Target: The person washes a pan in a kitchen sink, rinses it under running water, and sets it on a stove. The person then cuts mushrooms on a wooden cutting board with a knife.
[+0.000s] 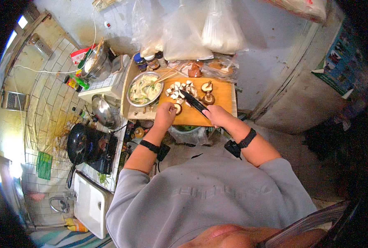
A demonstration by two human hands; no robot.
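My right hand (216, 115) grips the handle of a black-bladed kitchen knife (193, 101). The blade points away and to the left, its tip at a heap of diced shiitake mushroom (173, 90) on a wooden cutting board (223, 107). Near the board's left front edge, my left hand (166, 114) has its fingertips on a shiitake mushroom (178, 108), its pale underside showing. Two more shiitake lie gills up right of the knife: an upper mushroom (207, 86) and a lower mushroom (208, 99).
Left of the board stands a metal bowl (128, 95) of pale batter-like food with green pieces, chopsticks (166, 77) resting on it. Jars (152, 62) and plastic-bagged food (219, 68) sit behind; plastic bags (222, 34) hang above. A wok (77, 143) and sink (101, 214) are at left.
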